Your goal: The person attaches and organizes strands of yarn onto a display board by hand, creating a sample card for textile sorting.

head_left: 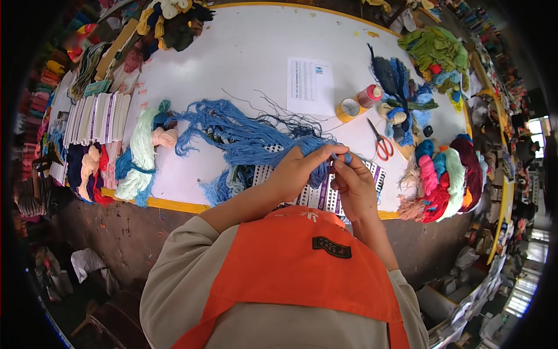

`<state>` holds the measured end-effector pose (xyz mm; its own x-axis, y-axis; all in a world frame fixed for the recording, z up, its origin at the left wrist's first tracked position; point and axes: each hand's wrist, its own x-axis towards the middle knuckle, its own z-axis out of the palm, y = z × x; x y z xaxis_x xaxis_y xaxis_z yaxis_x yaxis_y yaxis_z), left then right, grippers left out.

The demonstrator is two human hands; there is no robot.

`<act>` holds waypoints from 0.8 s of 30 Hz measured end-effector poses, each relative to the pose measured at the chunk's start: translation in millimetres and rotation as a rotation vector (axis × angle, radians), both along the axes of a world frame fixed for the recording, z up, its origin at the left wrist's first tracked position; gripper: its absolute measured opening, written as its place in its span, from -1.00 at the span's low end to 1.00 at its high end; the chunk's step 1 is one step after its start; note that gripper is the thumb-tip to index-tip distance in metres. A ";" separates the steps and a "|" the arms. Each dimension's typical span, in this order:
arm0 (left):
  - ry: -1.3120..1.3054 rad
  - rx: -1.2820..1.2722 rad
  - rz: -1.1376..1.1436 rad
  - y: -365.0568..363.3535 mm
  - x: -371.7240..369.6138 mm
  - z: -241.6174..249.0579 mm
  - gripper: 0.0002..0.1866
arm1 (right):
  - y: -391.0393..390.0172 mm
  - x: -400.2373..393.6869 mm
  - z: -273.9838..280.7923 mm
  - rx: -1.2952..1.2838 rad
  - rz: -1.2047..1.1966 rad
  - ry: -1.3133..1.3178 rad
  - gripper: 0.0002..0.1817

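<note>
Blue yarn (244, 131) lay across perforated strips (261, 174) near the front edge of the table (180, 180), strands pinched by left hand (292, 174) and right hand (357, 187) together, apparently for control. Scissors (379, 138) lay rightward, presumably for reach.

At the centre, the left grip (295, 174) and the blue yarn (232, 129) hide much of the perforated cards (335, 200); what lies between the fingertips of the right grip (357, 187) is too small to tell. Near 12 o'clock, print on the paper sheet (310, 86) is illegibly small. Skeins (172, 23) at 11 and the grey shirt (308, 327) at 6 are cut off.
</note>
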<state>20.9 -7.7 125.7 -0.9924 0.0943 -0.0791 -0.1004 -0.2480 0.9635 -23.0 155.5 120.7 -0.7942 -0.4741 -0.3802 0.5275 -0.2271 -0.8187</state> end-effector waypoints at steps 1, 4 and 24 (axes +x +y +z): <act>-0.063 0.106 0.017 0.9 -0.8 -2.6 -0.52 | 0.8 -0.2 -1.3 0.000 0.000 0.000 -0.93; -0.105 0.255 0.035 2.5 -4.0 -17.6 -0.47 | 1.3 -2.2 -3.0 -0.077 -0.012 -0.011 -0.92; -0.130 0.428 0.069 8.2 -6.5 -18.2 -0.61 | 3.7 -3.8 -8.3 -0.001 0.014 0.017 -0.84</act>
<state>14.4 0.5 107.5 -0.9818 0.0801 -0.1719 -0.1834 -0.6321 0.7529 -26.8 159.2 112.3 -0.7938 -0.4858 -0.3659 0.5164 -0.2208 -0.8274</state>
